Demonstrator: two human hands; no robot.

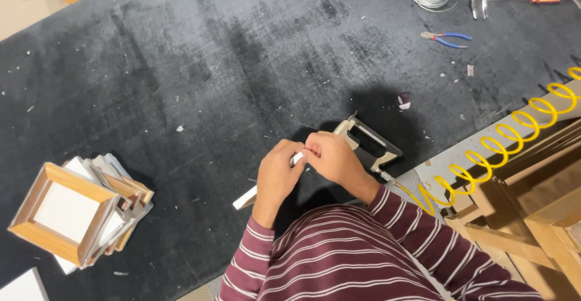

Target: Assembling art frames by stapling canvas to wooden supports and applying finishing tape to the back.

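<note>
Near the bottom edge of the dark mat [181,65], your left hand [277,171] and right hand [333,158] both pinch a small white strip [298,157] steady, right beside the air stapler [369,143] with its yellow coiled hose [502,137].

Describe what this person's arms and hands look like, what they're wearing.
Both arms wear long sleeves, maroon with thin white and dark stripes, pushed up to the forearms. The left hand and right hand are bare: no gloves, and no rings or watch that I can see.
</note>
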